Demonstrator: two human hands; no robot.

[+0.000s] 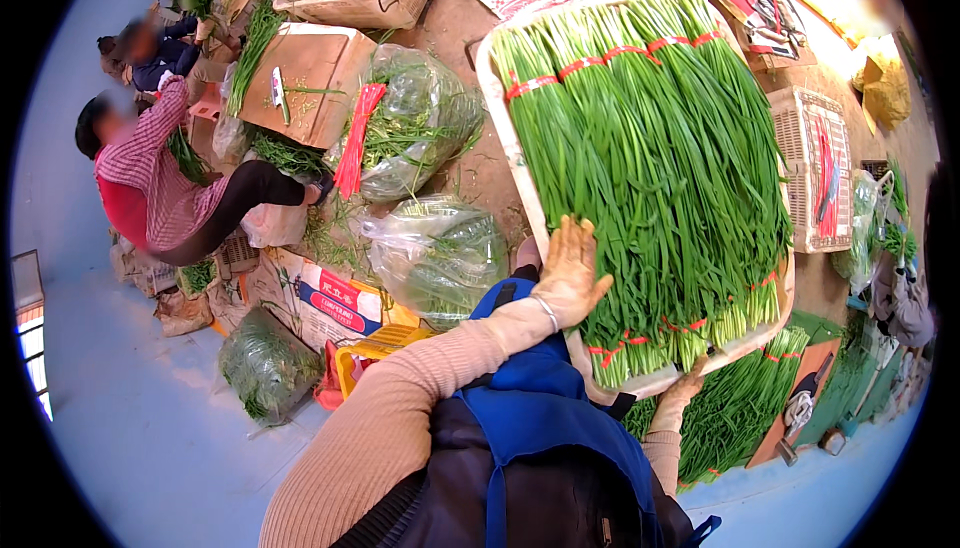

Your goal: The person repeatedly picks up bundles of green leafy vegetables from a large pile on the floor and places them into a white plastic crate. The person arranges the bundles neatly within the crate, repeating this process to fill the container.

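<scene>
A large white plastic crate (pixel 527 191) stands in front of me, filled with long green garlic chives (pixel 650 168). They lie in bundles tied with red bands, along the far and near ends. My left hand (pixel 572 273), in a tan glove, rests at the crate's left edge with fingers stretched out and thumb toward the leaves. At the near rim, my right hand (pixel 683 388) grips the crate from outside; its fingertips show at the rim and the rest is partly hidden. Below the crate's near right corner lie more bundled chives (pixel 745 418).
Left of the crate are clear plastic bags of greens (pixel 440 258), a cardboard box (pixel 305 83) with a knife, and red ties (pixel 358 138). A seated person (pixel 165 168) works at the left. A beige crate (pixel 815 168) stands at right, a yellow basket (pixel 385 343) by my left arm.
</scene>
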